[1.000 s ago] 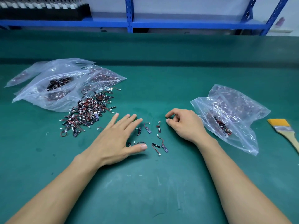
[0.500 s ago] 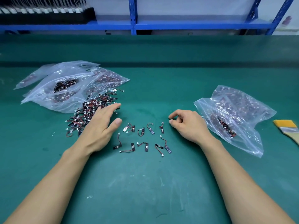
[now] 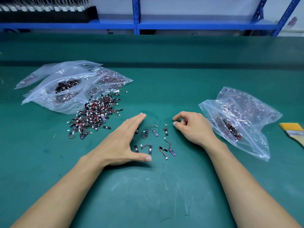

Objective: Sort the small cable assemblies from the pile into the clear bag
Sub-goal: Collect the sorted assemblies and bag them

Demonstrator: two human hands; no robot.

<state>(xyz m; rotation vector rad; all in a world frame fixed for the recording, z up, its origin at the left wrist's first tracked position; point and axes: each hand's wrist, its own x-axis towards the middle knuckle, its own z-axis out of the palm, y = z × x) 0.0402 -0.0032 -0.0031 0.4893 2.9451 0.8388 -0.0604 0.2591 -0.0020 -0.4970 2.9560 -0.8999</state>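
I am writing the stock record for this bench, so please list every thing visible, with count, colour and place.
mat: one, green, covering the bench
pile of cable assemblies: one, black with red wires and white plugs, left of centre
loose cable assemblies: about eight, same colours, mat centre, right of the pile
left clear bags: several overlapping, transparent, behind the pile
right clear bags: two, transparent, right side of the mat
brush: one, yellow bristles, right edge
shelf frame: one, blue, at the back
left hand: one, flat with straight fingers, beside the loose cable assemblies
right hand: one, loosely curled, holding nothing
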